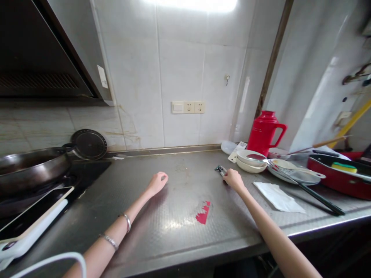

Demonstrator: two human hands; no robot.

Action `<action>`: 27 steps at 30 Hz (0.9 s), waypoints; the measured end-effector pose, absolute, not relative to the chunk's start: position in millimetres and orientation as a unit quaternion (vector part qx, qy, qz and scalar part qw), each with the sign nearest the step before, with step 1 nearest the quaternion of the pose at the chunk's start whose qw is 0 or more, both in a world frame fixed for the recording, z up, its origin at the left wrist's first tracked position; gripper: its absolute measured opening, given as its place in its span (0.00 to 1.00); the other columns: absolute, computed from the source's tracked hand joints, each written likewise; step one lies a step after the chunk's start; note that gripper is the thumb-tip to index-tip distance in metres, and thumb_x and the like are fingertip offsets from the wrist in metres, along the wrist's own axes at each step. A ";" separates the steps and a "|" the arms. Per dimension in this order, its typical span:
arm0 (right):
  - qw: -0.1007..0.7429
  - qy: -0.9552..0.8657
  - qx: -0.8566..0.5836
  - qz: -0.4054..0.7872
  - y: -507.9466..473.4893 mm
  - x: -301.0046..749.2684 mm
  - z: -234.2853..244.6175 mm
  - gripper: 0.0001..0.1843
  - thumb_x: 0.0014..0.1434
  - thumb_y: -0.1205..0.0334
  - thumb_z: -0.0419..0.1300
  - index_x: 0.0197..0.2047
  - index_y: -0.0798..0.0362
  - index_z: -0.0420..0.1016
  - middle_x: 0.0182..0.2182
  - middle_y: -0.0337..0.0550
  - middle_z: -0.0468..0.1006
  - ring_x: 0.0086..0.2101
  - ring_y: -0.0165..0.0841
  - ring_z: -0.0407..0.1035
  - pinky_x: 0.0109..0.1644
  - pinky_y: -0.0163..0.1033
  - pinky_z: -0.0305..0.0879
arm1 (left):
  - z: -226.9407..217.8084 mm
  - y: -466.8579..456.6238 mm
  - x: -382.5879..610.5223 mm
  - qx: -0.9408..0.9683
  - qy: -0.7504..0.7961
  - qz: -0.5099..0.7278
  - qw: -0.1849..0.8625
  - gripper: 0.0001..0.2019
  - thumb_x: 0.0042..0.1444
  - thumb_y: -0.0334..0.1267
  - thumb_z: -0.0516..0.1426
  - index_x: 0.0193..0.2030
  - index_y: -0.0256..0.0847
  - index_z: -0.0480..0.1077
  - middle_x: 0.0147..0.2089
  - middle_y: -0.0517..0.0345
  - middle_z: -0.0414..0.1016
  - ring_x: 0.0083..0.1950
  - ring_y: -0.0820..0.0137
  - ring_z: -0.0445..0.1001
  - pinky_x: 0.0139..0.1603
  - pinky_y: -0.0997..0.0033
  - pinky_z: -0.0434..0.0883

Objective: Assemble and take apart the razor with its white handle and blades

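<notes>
My right hand (pixel 233 180) is closed around the handle of a small metal peeler (pixel 222 170) on the right half of the steel counter. Its dark head points to the left and away from me. Further left, my left hand (pixel 158 183) hovers low over the counter or rests on it; I cannot tell which. Its fingers are curled in toward the thumb, and nothing shows in them. Between my arms, nearer the front edge, a torn red patch (pixel 204 214) lies flat on the steel counter (pixel 174 235).
To the right are stacked bowls (pixel 251 165), a red thermos (pixel 262 133), a white cloth or tissue (pixel 277 197), a dark-handled utensil (pixel 321 200) and a red pan (pixel 333 175) with a sponge. On the left are a steel pan (pixel 34 170) and a phone-like device (pixel 31 212).
</notes>
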State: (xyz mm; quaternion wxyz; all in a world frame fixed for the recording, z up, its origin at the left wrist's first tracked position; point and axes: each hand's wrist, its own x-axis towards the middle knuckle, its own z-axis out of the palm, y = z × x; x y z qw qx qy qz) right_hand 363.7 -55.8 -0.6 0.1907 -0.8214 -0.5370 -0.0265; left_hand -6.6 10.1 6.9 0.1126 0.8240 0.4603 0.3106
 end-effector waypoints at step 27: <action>0.190 -0.705 -0.676 -0.101 -90.9 182.6 56.0 0.14 0.61 0.65 0.48 0.37 0.56 0.75 0.36 0.49 0.74 0.38 0.34 0.68 0.38 0.32 0.58 | 34.3 -3.7 80.4 0.679 0.512 0.343 0.399 0.20 0.54 0.48 0.50 0.28 0.30 0.72 0.22 0.58 0.70 0.14 0.82 0.56 0.14 0.78 0.54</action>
